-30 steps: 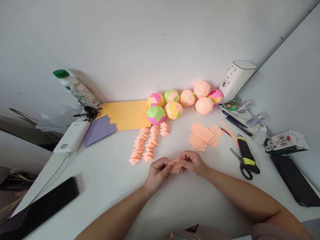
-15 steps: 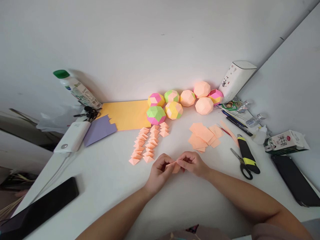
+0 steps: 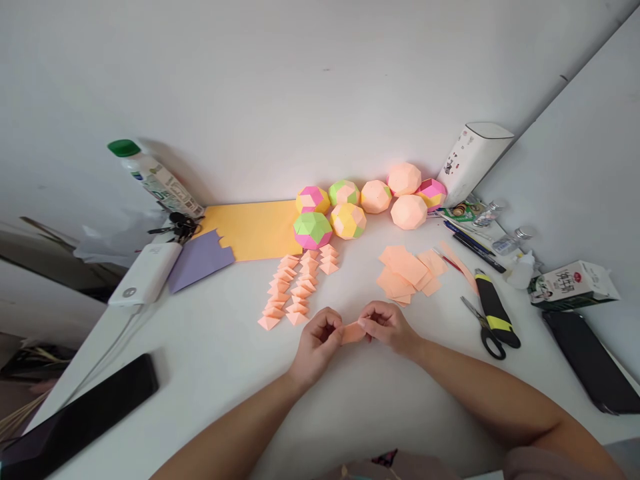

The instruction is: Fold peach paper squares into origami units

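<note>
White table (image 3: 370,400), set against a pale wall; bears all items below.
Orange-yellow paper sheet (image 3: 260,230), one, flat at the back; notched left edge.
White canister (image 3: 477,160), one, upright at back right.
White bottle (image 3: 155,177), one, green cap, at back left.
Purple paper sheet (image 3: 200,260), one, lying partly over the orange-yellow one.
Milk carton (image 3: 573,285), one, on its side at far right.
Left hand (image 3: 317,340), bare, over the front middle of the table; thumb and fingers pinched on the left end of the peach paper piece (image 3: 353,333).
Right hand (image 3: 390,328), bare, facing the left; thumb and fingertips pinched on the right end of the same piece.
Paper polyhedra (image 3: 348,221), eight, grouped between sheet and canister; some plain peach, others combining pink, green, yellow and peach.
Black-handled scissors (image 3: 483,323), one pair, right of the right hand, well apart.
Loose peach paper pieces (image 3: 407,267), a flat overlapping heap beyond the right hand.
Folded peach paper units (image 3: 303,291), many, in three overlapping rows beyond the left hand; two long, one short.
Peach paper piece, one, small, stretched between the two hands; whether it touches the table cannot be told.
</note>
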The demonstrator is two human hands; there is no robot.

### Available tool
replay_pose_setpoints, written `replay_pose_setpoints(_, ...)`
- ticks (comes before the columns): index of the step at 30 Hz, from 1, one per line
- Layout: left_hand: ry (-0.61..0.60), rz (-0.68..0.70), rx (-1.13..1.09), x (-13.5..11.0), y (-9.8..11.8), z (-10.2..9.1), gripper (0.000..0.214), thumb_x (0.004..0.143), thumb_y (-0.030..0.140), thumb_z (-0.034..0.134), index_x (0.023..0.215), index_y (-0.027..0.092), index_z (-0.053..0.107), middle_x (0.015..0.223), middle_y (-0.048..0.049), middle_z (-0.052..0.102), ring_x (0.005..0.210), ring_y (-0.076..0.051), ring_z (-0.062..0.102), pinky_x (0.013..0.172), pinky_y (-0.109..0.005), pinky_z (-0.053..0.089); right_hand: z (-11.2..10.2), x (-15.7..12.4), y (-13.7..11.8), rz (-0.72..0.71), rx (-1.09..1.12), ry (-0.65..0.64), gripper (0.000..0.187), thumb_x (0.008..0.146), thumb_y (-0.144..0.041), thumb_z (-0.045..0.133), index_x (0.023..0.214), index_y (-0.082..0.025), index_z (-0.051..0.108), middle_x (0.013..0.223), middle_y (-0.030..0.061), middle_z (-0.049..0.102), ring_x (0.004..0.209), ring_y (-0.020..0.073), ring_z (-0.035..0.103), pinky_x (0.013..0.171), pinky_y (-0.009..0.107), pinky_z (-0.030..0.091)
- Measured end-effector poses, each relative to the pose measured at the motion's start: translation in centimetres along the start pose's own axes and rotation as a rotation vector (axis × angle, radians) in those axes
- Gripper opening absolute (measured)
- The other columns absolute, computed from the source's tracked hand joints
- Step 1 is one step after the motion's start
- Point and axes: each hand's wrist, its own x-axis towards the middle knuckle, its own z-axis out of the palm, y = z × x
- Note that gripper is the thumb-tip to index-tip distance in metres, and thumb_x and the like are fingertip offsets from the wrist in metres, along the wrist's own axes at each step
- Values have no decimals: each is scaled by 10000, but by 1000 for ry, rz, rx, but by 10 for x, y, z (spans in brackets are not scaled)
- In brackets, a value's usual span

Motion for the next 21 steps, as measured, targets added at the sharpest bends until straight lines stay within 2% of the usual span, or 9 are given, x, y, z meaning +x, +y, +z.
replay_pose_setpoints(5,-91,-20,46,-1,1,1,178,845,304,526,727,173,501,757,-8,460,665,-122,426,601,-242,359,0,0,1,-21,-24,-35,120,805,-238,572,711,-165,559,607,-19,529,530,105,518,487,222,403)
replay_pose_setpoints(12,-106,-55,67,0,-2,2,205,829,328,553,709,171,498,685,15,449,610,-109,410,570,-238,335,6,-1,-1,-78,-198,-74,65,774,-183,548,726,-153,579,586,-24,504,492,83,404,453,208,321)
replay_pose_setpoints(21,-113,-36,58,-1,0,1,209,800,286,556,644,177,470,670,20,435,592,-107,393,553,-241,325,5,-2,1,-69,-181,-37,61,698,-123,543,649,-159,550,533,-43,475,458,76,378,419,201,294)
